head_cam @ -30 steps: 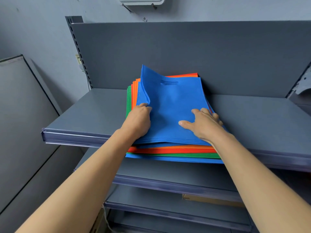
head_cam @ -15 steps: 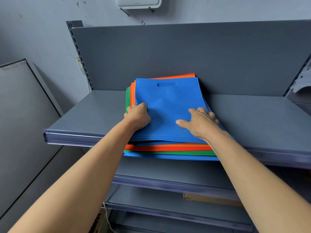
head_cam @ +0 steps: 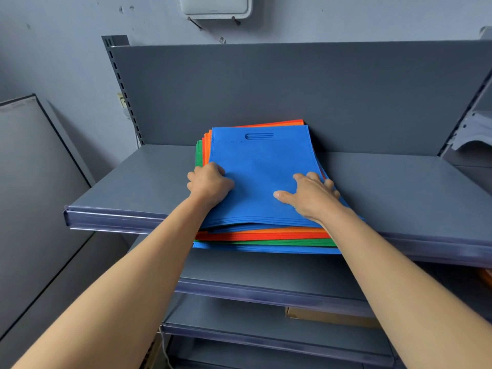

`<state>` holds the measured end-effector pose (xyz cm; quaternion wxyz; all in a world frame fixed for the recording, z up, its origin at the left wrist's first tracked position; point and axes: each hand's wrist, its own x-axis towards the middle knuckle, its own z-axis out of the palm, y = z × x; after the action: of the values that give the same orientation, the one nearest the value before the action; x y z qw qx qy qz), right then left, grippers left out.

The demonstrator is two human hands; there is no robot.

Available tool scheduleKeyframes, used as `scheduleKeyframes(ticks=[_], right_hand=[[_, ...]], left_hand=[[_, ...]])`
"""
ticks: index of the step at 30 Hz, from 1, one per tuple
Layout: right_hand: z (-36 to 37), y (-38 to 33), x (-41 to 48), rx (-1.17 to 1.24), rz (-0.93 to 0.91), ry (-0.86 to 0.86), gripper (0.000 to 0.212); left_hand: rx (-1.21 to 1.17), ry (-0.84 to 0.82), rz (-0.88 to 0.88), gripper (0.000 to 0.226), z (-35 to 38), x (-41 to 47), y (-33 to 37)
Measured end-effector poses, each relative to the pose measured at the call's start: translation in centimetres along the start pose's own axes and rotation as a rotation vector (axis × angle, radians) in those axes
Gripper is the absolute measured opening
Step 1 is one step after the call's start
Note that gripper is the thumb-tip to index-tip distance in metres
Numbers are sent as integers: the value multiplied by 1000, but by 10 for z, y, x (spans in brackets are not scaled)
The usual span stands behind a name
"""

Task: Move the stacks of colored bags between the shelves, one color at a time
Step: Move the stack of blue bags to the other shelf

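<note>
blue bags (head_cam: 261,177) flattened since | left hand (head_cam: 210,182) grips edge | right hand (head_cam: 311,195) flat on top

From the stack of bags (head_cam: 261,161), the top shelf (head_cam: 133,187) lies bare toward 9 o'clock and toward 3 o'clock, with open room on both sides. At 12 o'clock the back panel (head_cam: 266,83) stands upright right at the stack's far edge, so there is no way in behind. At 6 o'clock the stack overhangs the shelf lip, with open air beneath it down to the lower shelf (head_cam: 266,272). The left grip (head_cam: 210,182) takes up the stack's 9 o'clock edge, and the right grip (head_cam: 311,195) lies flat on top toward 4 o'clock. A slotted upright (head_cam: 119,83) closes the shelf's 10 o'clock corner.
</note>
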<state>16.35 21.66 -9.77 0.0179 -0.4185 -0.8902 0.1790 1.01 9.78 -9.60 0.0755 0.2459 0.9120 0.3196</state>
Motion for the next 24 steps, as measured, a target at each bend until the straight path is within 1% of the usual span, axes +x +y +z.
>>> scheduleKeyframes(ticks=[3, 7, 11, 16, 21, 24], right_hand=[[0, 0, 0, 6, 2, -2, 73], [0, 1, 1, 2, -2, 1, 73], [1, 1, 2, 11, 7, -5, 72], [1, 2, 2, 2, 8, -6, 73], [3, 3, 1, -1, 1, 4, 73], [3, 3, -1, -2, -2, 6, 72]], left_hand=[[41, 35, 71, 40, 3, -1, -1], [131, 103, 272, 37, 6, -5, -1], [246, 155, 421, 37, 6, -8, 0], [358, 139, 485, 33, 6, -10, 1], [498, 139, 512, 22, 6, -17, 7], [507, 152, 504, 20, 5, -19, 7]])
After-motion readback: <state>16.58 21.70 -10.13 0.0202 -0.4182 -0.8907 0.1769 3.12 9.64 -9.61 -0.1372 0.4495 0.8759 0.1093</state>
